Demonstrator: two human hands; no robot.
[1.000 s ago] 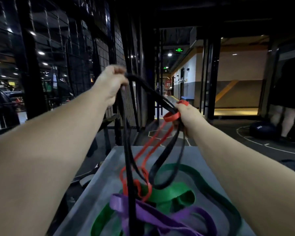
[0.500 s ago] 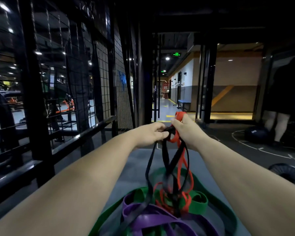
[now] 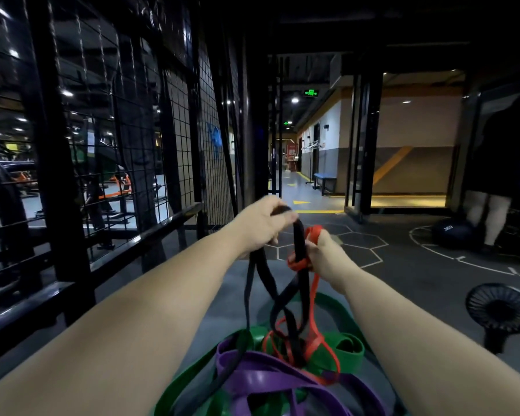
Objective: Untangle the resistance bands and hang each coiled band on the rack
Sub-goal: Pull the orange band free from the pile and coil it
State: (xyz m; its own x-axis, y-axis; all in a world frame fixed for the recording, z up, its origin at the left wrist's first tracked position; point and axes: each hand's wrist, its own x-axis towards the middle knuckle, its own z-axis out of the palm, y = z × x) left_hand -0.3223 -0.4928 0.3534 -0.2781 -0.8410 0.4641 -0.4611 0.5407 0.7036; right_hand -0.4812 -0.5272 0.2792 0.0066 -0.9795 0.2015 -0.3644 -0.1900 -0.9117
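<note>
**A:** What is furthest left?

**B:** A black wire-mesh rack [image 3: 126, 139], running away along the left side.

**A:** And the hands?

**B:** The left hand [image 3: 258, 228] is up above the grey table [image 3: 219, 298]. Its grip is closed on the top loop of the black band [image 3: 299, 244], thumb and fingers pinching it. Black strands drop from there and cross one another on the way down.

**A:** The other hand?

**B:** Just to the right and slightly lower, the right hand [image 3: 324, 255] has its grip curled round the red band [image 3: 314, 231]. The red wraps round a black strand right beside the fingers, and a red strand falls into the pile.

**A:** Where is the pile?

**B:** On the table, nearest the camera. The purple band [image 3: 258, 379] is in front and the green band [image 3: 345, 349] lies beneath and to the right. Black and red are threaded through them.

**A:** Further right?

**B:** A dark medicine ball [image 3: 451, 232] on the floor, a small black fan [image 3: 500, 310], and a person's legs [image 3: 490, 217] at the edge.
</note>
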